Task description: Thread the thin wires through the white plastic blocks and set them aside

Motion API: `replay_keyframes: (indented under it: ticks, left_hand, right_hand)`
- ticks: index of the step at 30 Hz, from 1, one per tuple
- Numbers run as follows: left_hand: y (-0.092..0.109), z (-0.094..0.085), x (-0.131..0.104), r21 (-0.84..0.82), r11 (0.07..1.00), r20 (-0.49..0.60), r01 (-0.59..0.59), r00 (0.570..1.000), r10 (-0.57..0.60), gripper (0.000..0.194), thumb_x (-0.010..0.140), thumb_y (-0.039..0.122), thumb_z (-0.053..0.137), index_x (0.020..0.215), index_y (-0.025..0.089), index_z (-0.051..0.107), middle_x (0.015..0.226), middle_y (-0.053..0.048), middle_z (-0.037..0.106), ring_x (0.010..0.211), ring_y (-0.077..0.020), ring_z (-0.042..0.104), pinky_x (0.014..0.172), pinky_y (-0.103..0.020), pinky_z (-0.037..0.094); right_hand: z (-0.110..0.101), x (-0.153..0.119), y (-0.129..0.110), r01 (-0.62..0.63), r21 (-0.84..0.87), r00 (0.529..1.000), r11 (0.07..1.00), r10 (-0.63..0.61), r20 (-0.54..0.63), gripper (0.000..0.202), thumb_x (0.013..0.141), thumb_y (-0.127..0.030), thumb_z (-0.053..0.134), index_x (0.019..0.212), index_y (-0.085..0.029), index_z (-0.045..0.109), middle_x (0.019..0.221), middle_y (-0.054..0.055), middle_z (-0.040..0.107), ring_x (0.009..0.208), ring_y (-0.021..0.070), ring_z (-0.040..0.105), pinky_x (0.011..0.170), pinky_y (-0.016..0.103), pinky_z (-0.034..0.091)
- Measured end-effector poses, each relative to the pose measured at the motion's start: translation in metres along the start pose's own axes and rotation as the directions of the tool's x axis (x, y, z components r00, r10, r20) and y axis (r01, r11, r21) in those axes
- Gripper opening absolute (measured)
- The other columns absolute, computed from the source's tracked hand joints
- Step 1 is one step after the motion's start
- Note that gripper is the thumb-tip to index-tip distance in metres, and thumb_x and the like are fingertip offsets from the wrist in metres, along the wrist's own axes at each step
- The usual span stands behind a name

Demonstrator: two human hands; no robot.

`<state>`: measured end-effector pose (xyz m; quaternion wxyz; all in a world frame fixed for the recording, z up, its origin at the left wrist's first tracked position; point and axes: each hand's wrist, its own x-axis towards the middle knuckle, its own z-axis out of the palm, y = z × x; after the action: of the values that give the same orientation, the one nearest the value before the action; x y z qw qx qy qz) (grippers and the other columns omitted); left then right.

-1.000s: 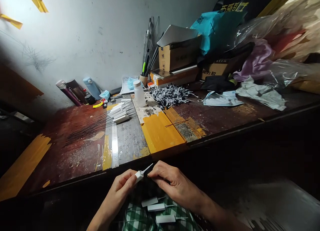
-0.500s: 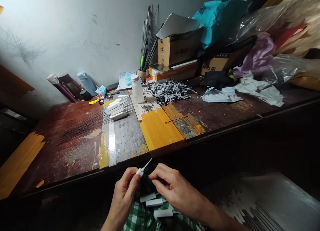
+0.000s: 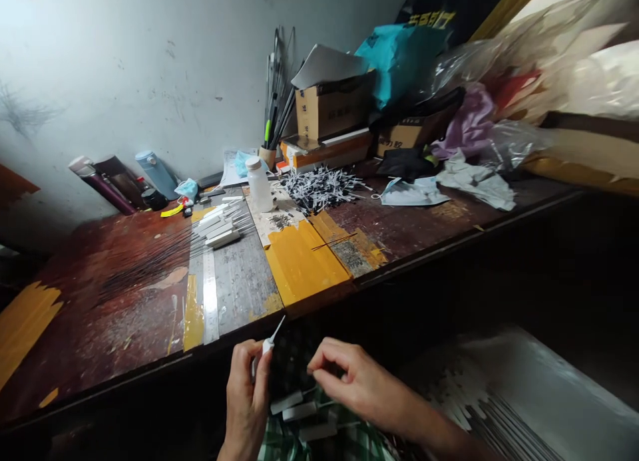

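Note:
My left hand (image 3: 248,388) grips a white piece (image 3: 268,346) between thumb and fingers. The piece has a block-like body, mostly covered by the hand, and a thin pale tip that points up and to the right. To the right, apart from it, my right hand (image 3: 344,374) is closed in a pinch. Whatever its fingertips hold, if anything, is too small to make out. Below the hands, white blocks (image 3: 299,411) with thin stems lie on the green checked cloth (image 3: 272,444) over my lap.
More white blocks (image 3: 222,238) with long dark wires lie on the table beside a steel ruler (image 3: 210,301). Behind are a plastic bottle (image 3: 259,188) and a heap of small black-and-white pieces (image 3: 322,188). A plastic bag (image 3: 539,381) with dark rods sits low right.
My right hand has moved away from the white piece, widening the gap. The left hand still holds the piece, now more upright. The view has swung to the right.

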<state>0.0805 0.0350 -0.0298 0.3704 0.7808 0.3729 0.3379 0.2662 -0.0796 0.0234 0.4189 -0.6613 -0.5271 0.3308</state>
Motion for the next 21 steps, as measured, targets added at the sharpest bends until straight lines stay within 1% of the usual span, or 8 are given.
replay_keyframes:
  ticks: [2,4,6,9,12,15,18,21]
  left_hand:
    - [-0.019,0.009,-0.011,0.046,0.998,0.089,-0.045,0.995,0.041,0.020,0.093,0.038,0.050,0.093,0.021,0.061,0.086,-0.004,0.060,0.078,-0.0175,0.061,0.072,-0.027,0.051]
    - [-0.035,0.019,-0.022,0.087,0.990,0.173,-0.111,0.980,0.095,0.025,0.092,0.042,0.051,0.102,0.021,0.063,0.091,-0.006,0.063,0.083,-0.0193,0.064,0.074,-0.028,0.054]
    - [-0.043,0.025,-0.027,0.116,0.971,0.205,-0.210,0.962,0.183,0.031,0.091,0.045,0.053,0.110,0.022,0.062,0.098,-0.008,0.064,0.089,-0.0205,0.066,0.078,-0.029,0.055]
    - [-0.031,0.017,-0.013,0.152,0.914,0.245,-0.377,0.910,0.335,0.027,0.091,0.038,0.055,0.113,0.023,0.061,0.105,-0.008,0.064,0.094,-0.0190,0.066,0.080,-0.025,0.055]
    - [-0.004,-0.008,0.031,0.223,0.831,0.257,-0.509,0.853,0.454,0.025,0.091,0.027,0.055,0.116,0.025,0.058,0.107,-0.007,0.062,0.096,-0.0174,0.065,0.083,-0.025,0.054]
    - [0.014,-0.032,0.095,0.396,0.749,0.107,-0.530,0.837,0.536,0.027,0.093,0.025,0.051,0.120,0.025,0.057,0.111,-0.008,0.061,0.101,-0.0205,0.062,0.088,-0.032,0.052]
    - [0.012,-0.045,0.166,0.586,0.686,-0.052,-0.430,0.826,0.562,0.040,0.094,0.028,0.044,0.132,0.017,0.048,0.129,-0.016,0.055,0.120,-0.0287,0.051,0.101,-0.045,0.042]
    - [-0.005,-0.055,0.228,0.726,0.661,-0.139,-0.189,0.901,0.410,0.045,0.095,0.023,0.036,0.137,0.010,0.042,0.138,-0.020,0.050,0.132,-0.0324,0.038,0.105,-0.051,0.035]
  right_hand:
    - [-0.032,0.002,0.006,0.041,-0.136,0.985,0.990,-0.062,-0.159,0.017,0.090,-0.014,0.050,0.083,-0.020,0.064,0.083,0.001,0.061,0.075,0.0145,0.060,0.068,0.024,0.046]
    - [-0.064,0.008,0.014,0.076,-0.309,0.939,0.948,-0.172,-0.298,0.019,0.093,-0.015,0.044,0.095,-0.020,0.062,0.093,0.005,0.061,0.087,0.0184,0.060,0.080,0.029,0.047]
    - [-0.090,0.019,0.022,0.074,-0.458,0.924,0.886,-0.234,-0.303,0.025,0.093,-0.010,0.038,0.101,-0.019,0.060,0.098,0.008,0.059,0.093,0.0200,0.060,0.085,0.033,0.047]
    - [-0.104,0.036,0.034,-0.004,-0.632,0.953,0.775,-0.189,-0.238,0.027,0.090,-0.002,0.037,0.093,-0.019,0.057,0.093,0.006,0.057,0.087,0.0184,0.059,0.082,0.030,0.048]
    - [-0.101,0.049,0.041,-0.081,-0.705,0.957,0.704,-0.143,-0.252,0.027,0.086,0.002,0.037,0.086,-0.019,0.054,0.091,0.006,0.054,0.078,0.0178,0.057,0.074,0.030,0.048]
    - [-0.097,0.054,0.040,-0.102,-0.700,0.941,0.706,-0.159,-0.298,0.027,0.085,0.004,0.035,0.083,-0.018,0.051,0.089,0.007,0.052,0.075,0.0190,0.056,0.069,0.031,0.047]
    - [-0.093,0.052,0.035,-0.005,-0.619,0.915,0.785,-0.246,-0.319,0.023,0.088,-0.001,0.038,0.083,-0.019,0.051,0.087,0.006,0.052,0.077,0.0191,0.057,0.071,0.031,0.048]
    - [-0.081,0.043,0.033,0.183,-0.442,0.879,0.878,-0.347,-0.326,0.015,0.095,-0.013,0.042,0.091,-0.022,0.055,0.090,0.004,0.055,0.083,0.0186,0.060,0.076,0.030,0.049]
